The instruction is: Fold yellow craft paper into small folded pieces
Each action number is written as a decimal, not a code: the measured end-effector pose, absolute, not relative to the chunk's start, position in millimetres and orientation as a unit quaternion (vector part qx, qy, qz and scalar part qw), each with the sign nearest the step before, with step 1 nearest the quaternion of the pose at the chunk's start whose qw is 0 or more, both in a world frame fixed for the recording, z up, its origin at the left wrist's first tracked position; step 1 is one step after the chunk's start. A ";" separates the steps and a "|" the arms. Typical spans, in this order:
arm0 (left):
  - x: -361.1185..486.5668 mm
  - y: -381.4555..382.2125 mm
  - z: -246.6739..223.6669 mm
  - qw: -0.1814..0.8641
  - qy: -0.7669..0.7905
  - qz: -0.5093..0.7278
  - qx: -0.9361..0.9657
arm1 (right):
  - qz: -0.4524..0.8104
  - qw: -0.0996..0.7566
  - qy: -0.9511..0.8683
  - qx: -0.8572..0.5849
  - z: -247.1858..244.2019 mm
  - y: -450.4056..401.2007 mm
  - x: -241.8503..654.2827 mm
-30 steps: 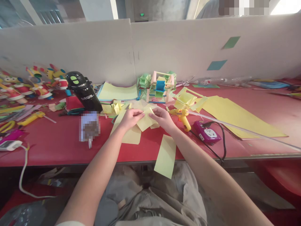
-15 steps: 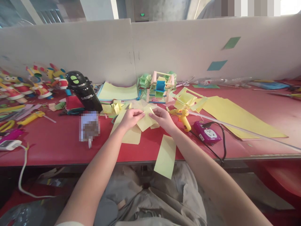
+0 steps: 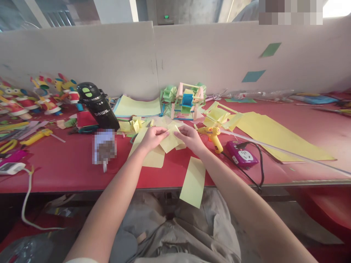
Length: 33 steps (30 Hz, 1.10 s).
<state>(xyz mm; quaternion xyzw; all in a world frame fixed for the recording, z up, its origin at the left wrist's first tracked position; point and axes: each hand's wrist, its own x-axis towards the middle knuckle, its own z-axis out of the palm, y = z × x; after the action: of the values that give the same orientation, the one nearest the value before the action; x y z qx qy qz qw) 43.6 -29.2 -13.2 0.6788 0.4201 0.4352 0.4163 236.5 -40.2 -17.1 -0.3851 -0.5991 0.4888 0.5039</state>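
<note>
"Hardly anything's moved in the head view: left hand (image 3: 153, 138) and right hand (image 3: 191, 139) still pinch pale yellow paper (image 3: 169, 143) over the red table (image 3: 68, 164)."

"Any writing?"

"DAWN, on the black bottle (image 3: 95, 106); the glue gun's (image 3: 215, 138) seems too blurred."

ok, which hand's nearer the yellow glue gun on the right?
Right. The right hand is just left of the glue gun; the left hand is farther left, beyond the right hand.

The red desk (image 3: 63, 175) is carrying pale yellow papers (image 3: 153, 159) near its middle, one slip (image 3: 193, 181) overhanging the front edge. A black bottle (image 3: 98, 109) is standing on the left, while a yellow glue gun (image 3: 216, 140), purple power socket (image 3: 242, 155) and large yellow sheets (image 3: 279, 137) are lying to the right.
</note>
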 end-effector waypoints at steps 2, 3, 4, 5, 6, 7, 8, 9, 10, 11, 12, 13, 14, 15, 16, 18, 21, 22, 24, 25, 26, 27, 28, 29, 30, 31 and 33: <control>43.5 -28.8 -13.3 0.422 0.417 0.434 0.678 | 0.490 0.509 -0.595 -0.384 -17.8 -39.6 236.3; 43.5 -28.7 -13.3 0.424 0.417 0.434 0.677 | 0.489 0.510 -0.594 -0.384 -17.9 -39.6 236.2; 43.5 -28.7 -13.3 0.425 0.418 0.434 0.675 | 0.489 0.511 -0.594 -0.384 -17.7 -39.8 236.1; 43.5 -28.8 -13.3 0.426 0.420 0.431 0.675 | 0.489 0.509 -0.595 -0.385 -17.3 -40.2 236.0; 43.7 -29.0 -13.3 0.427 0.421 0.427 0.676 | 0.493 0.505 -0.595 -0.384 -16.8 -40.7 236.0; 43.9 -29.1 -13.3 0.428 0.423 0.421 0.679 | 0.498 0.500 -0.596 -0.383 -16.2 -41.2 235.9; 44.1 -29.3 -13.4 0.429 0.424 0.414 0.682 | 0.504 0.494 -0.598 -0.380 -15.6 -41.7 235.9; 44.4 -29.5 -13.4 0.430 0.423 0.409 0.684 | 0.509 0.489 -0.600 -0.377 -15.2 -42.1 235.9; 44.7 -29.7 -13.4 0.431 0.423 0.406 0.686 | 0.510 0.487 -0.601 -0.375 -14.9 -42.3 236.0; 45.1 -29.9 -13.3 0.433 0.422 0.407 0.685 | 0.508 0.487 -0.603 -0.375 -14.8 -42.4 236.2; 45.4 -30.1 -13.1 0.433 0.422 0.410 0.683 | 0.503 0.490 -0.604 -0.377 -14.8 -42.3 236.4; 45.6 -30.3 -12.7 0.433 0.422 0.415 0.679 | 0.496 0.495 -0.603 -0.380 -15.0 -42.1 236.6; 45.7 -30.6 -12.1 0.433 0.424 0.421 0.675 | 0.490 0.500 -0.602 -0.383 -15.2 -41.8 236.9; 45.7 -31.0 -11.4 0.433 0.427 0.424 0.671 | 0.485 0.505 -0.601 -0.386 -15.6 -41.6 237.1; 45.6 -31.4 -10.7 0.435 0.430 0.424 0.668 | 0.482 0.508 -0.600 -0.388 -15.9 -41.4 237.3; 45.2 -32.0 -9.6 0.447 0.431 0.415 0.664 | 0.479 0.511 -0.599 -0.388 -16.6 -41.1 237.5; 44.4 -31.7 -10.0 0.472 0.428 0.409 0.653 | 0.487 0.511 -0.597 -0.381 -17.4 -41.1 237.2; 44.2 -31.1 -10.7 0.475 0.429 0.415 0.647 | 0.493 0.510 -0.595 -0.378 -17.6 -41.1 237.0; 43.7 -29.6 -12.7 0.472 0.432 0.428 0.639 | 0.505 0.507 -0.591 -0.372 -17.7 -41.1 236.6; 43.5 -28.8 -13.7 0.467 0.433 0.432 0.638 | 0.509 0.506 -0.590 -0.371 -17.8 -41.1 236.4; 43.4 -28.1 -14.4 0.461 0.435 0.435 0.639 | 0.510 0.504 -0.590 -0.371 -17.8 -41.0 236.3; 43.3 -27.7 -14.9 0.454 0.437 0.437 0.642 | 0.511 0.503 -0.590 -0.371 -17.9 -40.9 236.2; 43.2 -27.4 -15.1 0.446 0.440 0.439 0.644 | 0.512 0.502 -0.590 -0.372 -18.1 -40.7 236.1; 43.1 -27.4 -14.9 0.438 0.444 0.442 0.645 | 0.513 0.501 -0.590 -0.371 -18.4 -40.4 236.0; 43.1 -27.6 -14.5 0.429 0.449 0.445 0.645 | 0.516 0.501 -0.589 -0.368 -18.8 -40.1 235.9; 43.0 -27.7 -14.0 0.423 0.456 0.447 0.642 | 0.519 0.501 -0.589 -0.365 -19.2 -39.8 235.7; 42.7 -28.0 -13.1 0.417 0.472 0.452 0.632 | 0.522 0.500 -0.589 -0.361 -19.9 -39.2 235.5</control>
<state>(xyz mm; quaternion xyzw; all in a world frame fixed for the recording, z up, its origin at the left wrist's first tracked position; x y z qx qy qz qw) 42.7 -28.0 -13.1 0.6324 0.4718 0.4516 0.4166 235.5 -39.2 -19.9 -0.3607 -0.5895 0.5222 0.4998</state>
